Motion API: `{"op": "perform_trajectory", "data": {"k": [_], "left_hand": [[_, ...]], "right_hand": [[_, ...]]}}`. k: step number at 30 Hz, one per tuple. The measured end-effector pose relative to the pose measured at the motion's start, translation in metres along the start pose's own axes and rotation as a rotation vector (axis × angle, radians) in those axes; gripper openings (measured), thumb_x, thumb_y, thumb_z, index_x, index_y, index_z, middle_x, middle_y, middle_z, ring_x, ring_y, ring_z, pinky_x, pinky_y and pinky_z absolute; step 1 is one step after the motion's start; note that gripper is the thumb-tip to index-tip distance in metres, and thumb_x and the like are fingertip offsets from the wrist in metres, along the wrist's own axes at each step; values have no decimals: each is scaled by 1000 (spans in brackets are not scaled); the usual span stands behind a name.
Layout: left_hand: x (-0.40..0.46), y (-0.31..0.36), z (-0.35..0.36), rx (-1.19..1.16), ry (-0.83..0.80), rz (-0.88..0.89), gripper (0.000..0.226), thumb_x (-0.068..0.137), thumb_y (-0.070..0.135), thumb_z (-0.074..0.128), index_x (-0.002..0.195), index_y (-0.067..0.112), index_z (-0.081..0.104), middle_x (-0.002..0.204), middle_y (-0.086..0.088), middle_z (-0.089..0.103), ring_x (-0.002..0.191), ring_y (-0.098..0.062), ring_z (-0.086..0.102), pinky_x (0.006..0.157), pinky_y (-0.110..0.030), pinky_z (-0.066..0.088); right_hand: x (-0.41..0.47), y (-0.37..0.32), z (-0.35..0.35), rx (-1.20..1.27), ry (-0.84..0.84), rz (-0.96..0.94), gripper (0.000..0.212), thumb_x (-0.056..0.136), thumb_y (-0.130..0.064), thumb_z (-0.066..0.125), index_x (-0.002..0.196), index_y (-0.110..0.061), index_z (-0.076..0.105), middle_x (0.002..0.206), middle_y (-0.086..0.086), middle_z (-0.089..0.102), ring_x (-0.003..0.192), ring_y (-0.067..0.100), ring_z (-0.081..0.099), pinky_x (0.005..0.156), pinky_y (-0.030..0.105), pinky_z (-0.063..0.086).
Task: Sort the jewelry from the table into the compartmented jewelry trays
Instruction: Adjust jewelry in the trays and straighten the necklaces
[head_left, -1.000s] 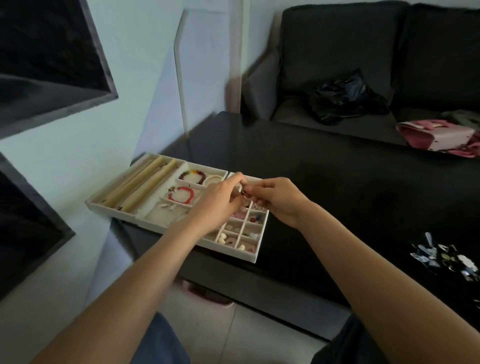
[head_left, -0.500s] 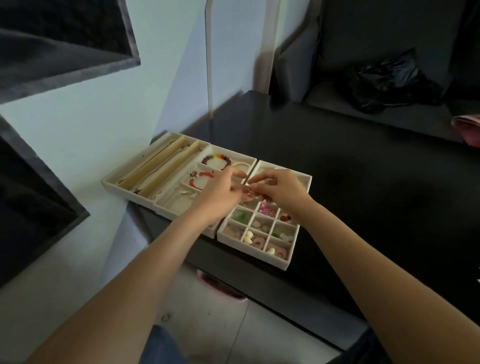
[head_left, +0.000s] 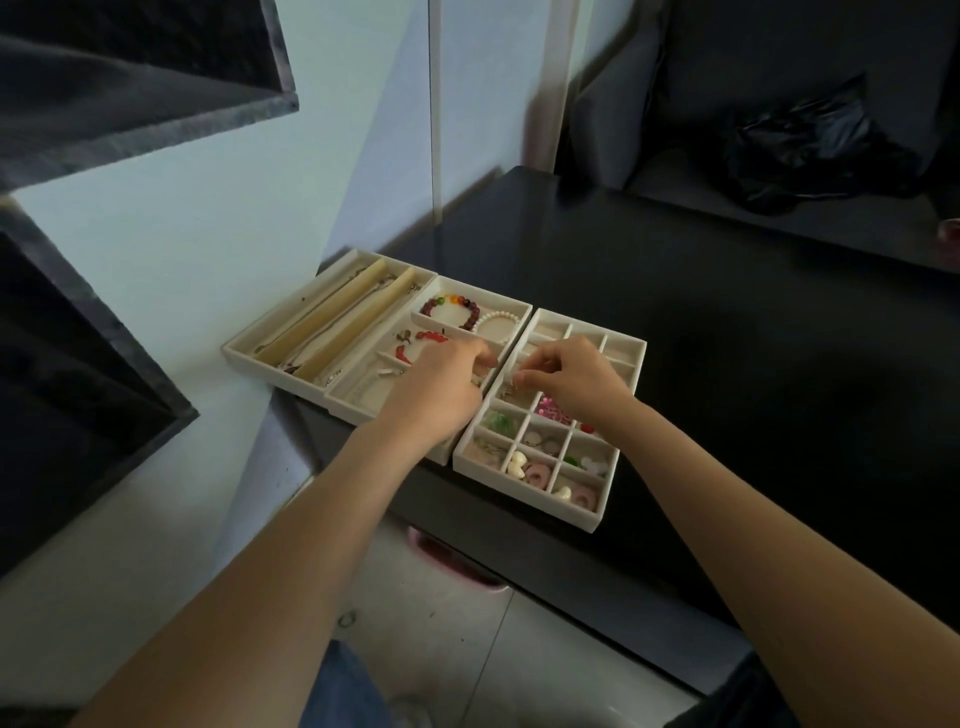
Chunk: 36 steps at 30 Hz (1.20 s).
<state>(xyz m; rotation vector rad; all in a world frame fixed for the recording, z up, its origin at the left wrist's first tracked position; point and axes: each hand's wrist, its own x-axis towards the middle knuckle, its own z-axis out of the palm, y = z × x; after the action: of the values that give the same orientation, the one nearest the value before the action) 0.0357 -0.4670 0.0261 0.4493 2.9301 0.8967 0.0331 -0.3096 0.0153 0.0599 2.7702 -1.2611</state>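
A black table (head_left: 727, 322) fills the right half of the view, with a dark sofa (head_left: 779, 93) beyond it at one o'clock and a black bag (head_left: 810, 145) lying on its seat. Two cream trays sit side by side at the table's near left corner, their edges touching. The long tray (head_left: 332, 332), at ten o'clock from the hands, holds thin chains in its lengthwise slots, a dark red bead bracelet (head_left: 452, 309) and a white bead bracelet (head_left: 498, 319) in its far right compartment, and a red bracelet (head_left: 421, 343) in the compartment just nearer. The grid tray (head_left: 597, 512) lies at four o'clock from it, its small squares holding pink rings (head_left: 537, 475), white pieces (head_left: 517, 465), a green piece (head_left: 498, 422) and bright pink beads (head_left: 553, 408).

The left hand (head_left: 441, 389) hovers over the seam between the two trays, fingers curled, thumb and forefinger drawn together; whether they pinch anything cannot be told. The right hand (head_left: 571, 379) hangs over the grid tray's middle rows, its fingertips pinching a small pale piece of jewelry (head_left: 514, 382) above a left-column square. The two hands are near each other but apart.
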Motion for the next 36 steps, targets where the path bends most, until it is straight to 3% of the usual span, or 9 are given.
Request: {"op": "perform_trajectory", "data": {"k": [3, 8, 13, 16, 19, 22, 25, 33, 36], "left_hand": [[-4, 2, -2, 51, -9, 23, 46, 87, -5, 49, 126, 15, 56, 124, -3, 59, 110, -17, 57, 87, -27, 48], [-5, 2, -3, 113, -9, 36, 48, 86, -5, 49, 129, 16, 53, 126, -4, 57, 108, -18, 58, 88, -34, 52], [-2, -3, 1, 172, -15, 69, 52, 85, -8, 46, 128, 18, 56, 130, -6, 54, 114, -22, 55, 90, -39, 51], [-1, -6, 2, 235, -37, 106, 49, 85, -6, 47, 125, 20, 60, 129, -5, 52, 115, -22, 51, 93, -39, 48], [-2, -8, 3, 294, -46, 121, 46, 87, -1, 52, 125, 24, 60, 132, -4, 49, 119, -20, 46, 99, -37, 42], [-3, -9, 3, 296, -32, 129, 44, 87, -1, 53, 123, 24, 61, 132, -3, 49, 119, -19, 46, 100, -36, 41], [-3, -9, 3, 289, -31, 125, 46, 86, -4, 52, 123, 22, 62, 133, -3, 48, 120, -18, 45, 100, -35, 41], [-5, -8, 2, 296, -32, 136, 47, 87, -2, 51, 126, 24, 59, 136, -3, 46, 123, -19, 44, 99, -34, 43], [-5, -7, 2, 294, -36, 135, 47, 88, -1, 52, 127, 24, 58, 136, -2, 45, 122, -19, 44, 99, -34, 42]], "right_hand": [[-2, -1, 3, -83, 1, -22, 7, 88, -20, 64, 83, -17, 63, 78, -7, 60, 67, 3, 57, 51, 10, 40], [0, 0, 11, -202, -26, -37, 9, 88, -14, 64, 94, -9, 67, 74, -10, 54, 65, -1, 52, 53, 10, 36], [3, 2, 13, -248, -40, -37, 12, 90, -16, 62, 97, -7, 67, 82, -3, 59, 66, 1, 52, 55, 11, 38], [5, 1, 9, -227, -63, -28, 17, 93, -22, 58, 90, -8, 67, 75, -2, 61, 61, 2, 54, 52, 11, 38], [5, 0, 4, -196, -16, -18, 30, 97, -24, 50, 75, -8, 62, 60, -2, 53, 46, 3, 44, 40, 8, 34], [2, 0, 0, -235, 6, -28, 27, 98, -16, 45, 92, -1, 66, 75, 5, 62, 50, 5, 49, 40, 6, 38], [-3, -3, -3, -317, -20, -54, 25, 97, -11, 44, 101, -6, 69, 101, 6, 68, 66, 9, 61, 56, 15, 48], [-11, -5, -3, -440, -107, -92, 26, 98, -16, 45, 107, -13, 68, 100, 2, 66, 77, 8, 59, 61, 13, 44], [-12, -6, -6, -393, -103, -90, 26, 98, -15, 45, 113, -13, 66, 101, -3, 64, 68, 1, 55, 54, 10, 40]]}}
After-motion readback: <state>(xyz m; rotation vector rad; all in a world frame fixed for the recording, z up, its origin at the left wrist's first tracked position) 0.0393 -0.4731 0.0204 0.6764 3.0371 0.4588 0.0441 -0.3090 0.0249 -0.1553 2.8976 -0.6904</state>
